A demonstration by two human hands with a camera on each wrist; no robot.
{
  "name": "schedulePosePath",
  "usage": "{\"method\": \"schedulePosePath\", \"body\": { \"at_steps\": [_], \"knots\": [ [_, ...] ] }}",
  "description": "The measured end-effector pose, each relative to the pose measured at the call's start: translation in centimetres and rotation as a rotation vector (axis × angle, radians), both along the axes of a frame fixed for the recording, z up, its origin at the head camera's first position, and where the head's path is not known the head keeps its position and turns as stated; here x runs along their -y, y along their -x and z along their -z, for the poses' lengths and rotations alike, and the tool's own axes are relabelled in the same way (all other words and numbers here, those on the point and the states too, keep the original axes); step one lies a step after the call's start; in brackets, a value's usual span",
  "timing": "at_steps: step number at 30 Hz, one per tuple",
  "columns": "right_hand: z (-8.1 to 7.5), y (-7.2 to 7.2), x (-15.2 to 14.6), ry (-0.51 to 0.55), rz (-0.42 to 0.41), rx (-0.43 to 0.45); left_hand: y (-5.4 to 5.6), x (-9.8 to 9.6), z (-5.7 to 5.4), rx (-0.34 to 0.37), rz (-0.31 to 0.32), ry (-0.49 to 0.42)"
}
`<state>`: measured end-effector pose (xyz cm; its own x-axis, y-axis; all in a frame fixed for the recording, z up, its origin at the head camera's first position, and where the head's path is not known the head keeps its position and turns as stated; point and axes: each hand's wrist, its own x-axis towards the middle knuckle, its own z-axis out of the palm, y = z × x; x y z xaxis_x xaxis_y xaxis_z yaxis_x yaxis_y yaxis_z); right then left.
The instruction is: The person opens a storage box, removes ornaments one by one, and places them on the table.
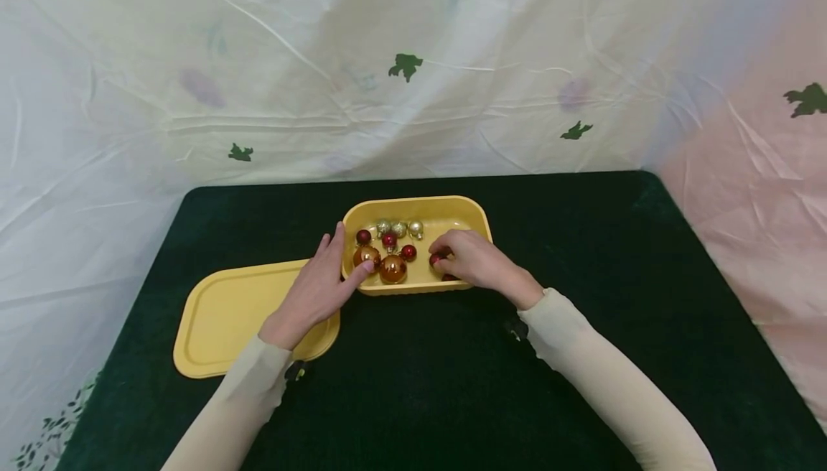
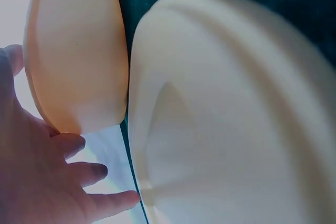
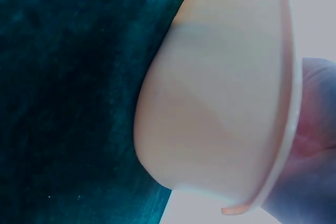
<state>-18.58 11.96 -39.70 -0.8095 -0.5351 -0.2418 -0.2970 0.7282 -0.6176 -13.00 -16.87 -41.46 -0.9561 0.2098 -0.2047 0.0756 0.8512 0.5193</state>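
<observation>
A yellow plastic box (image 1: 413, 288) holds several Christmas baubles. My left hand (image 1: 316, 288) rests against its left end with straight fingers outside, the thumb over the rim by a copper bauble (image 1: 366, 257). Inside the box at the right, my right hand (image 1: 477, 259) pinches a dark red bauble (image 1: 436, 260). Another dark red bauble (image 1: 449, 277) lies partly hidden under that hand. A second copper bauble (image 1: 393, 269), small red baubles (image 1: 408, 253) and pale gold ones (image 1: 399, 229) sit at left and centre. In the right wrist view the box wall (image 3: 220, 93) hides the fingers.
A yellow lid (image 1: 226, 320) lies flat on the dark green tablecloth (image 1: 413, 385), left of the box and partly under my left forearm. Behind the table hangs a pale patterned cloth (image 1: 491, 98).
</observation>
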Motion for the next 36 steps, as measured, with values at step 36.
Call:
{"method": "schedulePosePath", "body": {
  "at_steps": [36],
  "knots": [
    [-2.3, -4.2, -9.7, 0.234, 0.305, -0.203, 1.1, 2.0, -0.4, -0.024, 0.176, 0.085]
  ]
}}
